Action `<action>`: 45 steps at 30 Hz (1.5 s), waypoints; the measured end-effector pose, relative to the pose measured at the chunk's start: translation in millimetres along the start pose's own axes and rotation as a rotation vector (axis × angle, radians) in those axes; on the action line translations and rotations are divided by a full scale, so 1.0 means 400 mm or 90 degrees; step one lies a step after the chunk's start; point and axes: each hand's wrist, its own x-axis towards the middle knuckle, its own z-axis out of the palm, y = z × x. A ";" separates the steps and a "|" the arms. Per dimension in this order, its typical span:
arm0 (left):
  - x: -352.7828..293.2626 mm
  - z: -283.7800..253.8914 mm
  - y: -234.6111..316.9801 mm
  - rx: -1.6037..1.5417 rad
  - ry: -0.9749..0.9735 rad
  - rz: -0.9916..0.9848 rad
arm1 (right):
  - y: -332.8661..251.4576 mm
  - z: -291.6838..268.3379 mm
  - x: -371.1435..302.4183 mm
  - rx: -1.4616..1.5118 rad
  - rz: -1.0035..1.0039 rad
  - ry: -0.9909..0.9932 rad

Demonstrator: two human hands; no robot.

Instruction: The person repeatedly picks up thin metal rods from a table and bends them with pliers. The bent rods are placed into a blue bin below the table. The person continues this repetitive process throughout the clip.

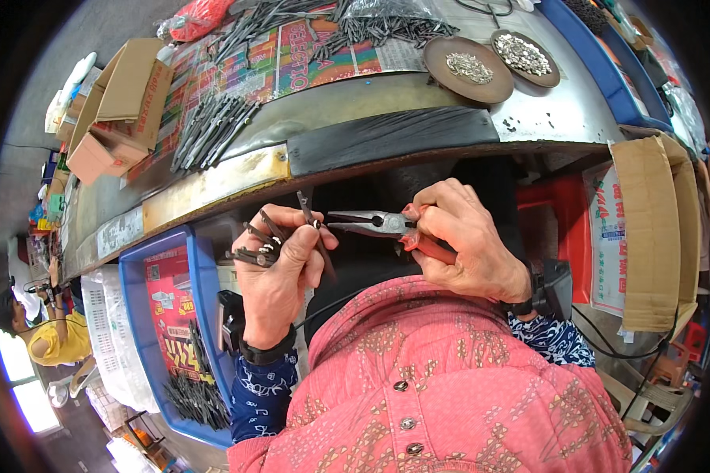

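Just off the table's near edge, my left hand is closed around several slender dark strips that fan out between its fingers. One dark strip stands up between thumb and forefinger, with a small shiny spot on it. My right hand grips pliers with red handles. Their jaws point left, and the tips are beside the pinched strip; whether they touch it I cannot tell. On the table at the left lies a bundle of similar dark strips.
Two brown dishes hold small silvery parts. More dark pieces lie at the back. A blue tray sits at my left, cardboard boxes at both sides. A person in yellow works far left.
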 end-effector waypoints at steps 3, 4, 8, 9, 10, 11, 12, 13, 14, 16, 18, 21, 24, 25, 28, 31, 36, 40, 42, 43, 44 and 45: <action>-0.004 0.000 0.003 -0.082 -0.006 -0.089 | -0.012 -0.009 0.001 -0.117 -0.046 0.040; -0.007 0.000 0.006 -0.104 -0.008 -0.109 | -0.017 -0.009 0.001 -0.138 -0.061 0.052; -0.004 -0.003 0.014 -0.176 -0.024 -0.153 | -0.020 -0.008 0.009 -0.182 -0.098 0.077; -0.003 -0.004 0.015 -0.153 -0.021 -0.166 | -0.020 -0.007 0.009 -0.183 -0.102 0.082; -0.002 -0.005 0.014 -0.152 -0.024 -0.173 | -0.020 -0.006 0.009 -0.189 -0.107 0.088; -0.001 -0.006 0.015 -0.171 -0.031 -0.176 | -0.019 -0.005 0.008 -0.195 -0.112 0.095; -0.001 -0.007 0.015 -0.147 -0.032 -0.190 | -0.018 -0.006 0.005 -0.193 -0.107 0.067; -0.001 -0.009 0.015 -0.144 -0.039 -0.200 | -0.016 -0.010 0.001 -0.191 -0.101 0.038; -0.002 -0.010 0.016 -0.161 -0.050 -0.206 | -0.013 -0.011 -0.002 -0.189 -0.095 0.009; -0.002 -0.009 0.013 -0.123 -0.060 -0.191 | -0.004 -0.005 -0.007 -0.162 -0.086 -0.005; -0.004 -0.008 0.010 -0.077 -0.068 -0.158 | 0.007 0.004 -0.012 -0.100 -0.067 -0.019; -0.016 -0.005 0.003 0.086 -0.062 -0.058 | 0.020 0.020 -0.020 0.080 -0.009 -0.065; -0.016 -0.001 -0.007 0.287 -0.072 0.121 | 0.032 0.019 -0.023 0.327 0.121 -0.190; -0.022 -0.001 -0.006 0.367 -0.057 0.152 | 0.035 0.019 -0.022 0.342 0.135 -0.210; -0.004 -0.014 0.004 0.495 -0.076 0.246 | 0.035 0.032 -0.019 0.348 0.164 -0.218; 0.019 -0.012 0.019 0.565 -0.082 0.270 | 0.033 0.036 -0.011 0.265 0.076 -0.111; 0.069 -0.029 0.060 0.694 -0.068 0.343 | 0.034 0.015 -0.012 0.145 0.056 -0.029; 0.127 -0.071 0.088 0.716 0.029 0.288 | 0.040 0.018 -0.015 0.104 0.054 -0.004; 0.168 -0.090 0.090 0.730 0.078 0.255 | 0.046 0.025 -0.015 0.089 0.042 0.000; 0.180 -0.103 0.096 0.705 0.075 0.216 | 0.049 0.029 -0.014 0.081 0.038 0.002; 0.203 -0.112 0.093 0.700 0.080 0.221 | 0.053 0.033 -0.013 0.083 0.033 0.016; 0.227 -0.122 0.091 0.690 0.090 0.215 | 0.056 0.036 -0.013 0.079 0.031 0.018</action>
